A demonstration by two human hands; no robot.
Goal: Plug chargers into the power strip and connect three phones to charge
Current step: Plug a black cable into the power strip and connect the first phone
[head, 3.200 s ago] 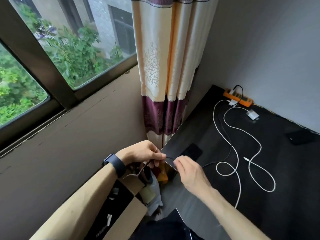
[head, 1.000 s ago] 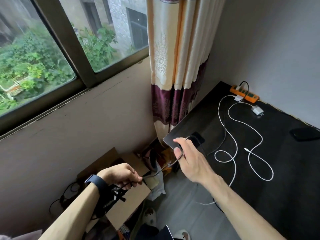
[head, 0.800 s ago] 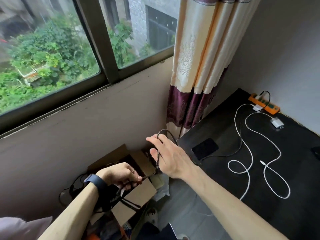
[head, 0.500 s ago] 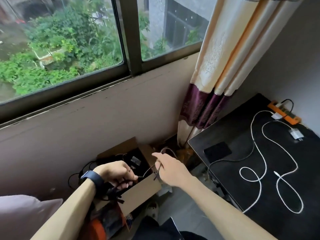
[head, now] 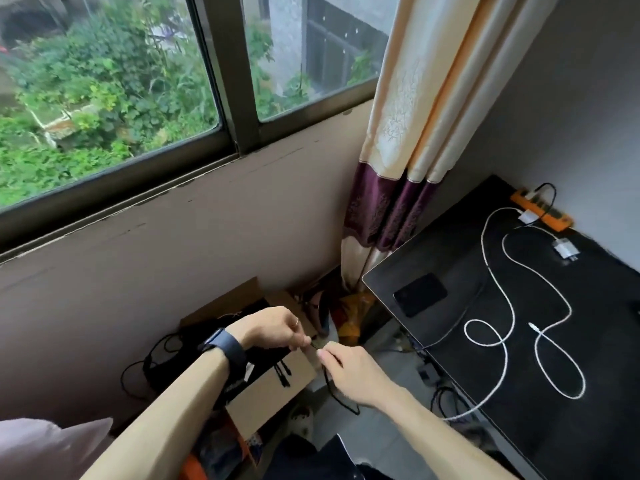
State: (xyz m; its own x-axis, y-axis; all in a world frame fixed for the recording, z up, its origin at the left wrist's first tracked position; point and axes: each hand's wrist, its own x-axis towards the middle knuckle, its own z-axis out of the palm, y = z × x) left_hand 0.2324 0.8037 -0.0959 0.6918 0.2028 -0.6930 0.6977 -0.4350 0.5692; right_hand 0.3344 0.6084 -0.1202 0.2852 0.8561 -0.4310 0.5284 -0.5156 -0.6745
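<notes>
Both my hands, left (head: 273, 329) and right (head: 349, 367), grip closed, pinch a thin black cable (head: 334, 393) above the box (head: 263, 386), off the worktop's (head: 588, 427) left edge. It's limp, light; hold near the plug.

The table (head: 588, 393) fills the lower right of the frame. On its far right edge sits the power strip (head: 542, 213), with a charger (head: 565, 249) just below it. A phone (head: 420, 294) lies near the table's left corner. Left of the table, low in the frame, stands a box (head: 273, 393), under the window (head: 138, 98).
</notes>
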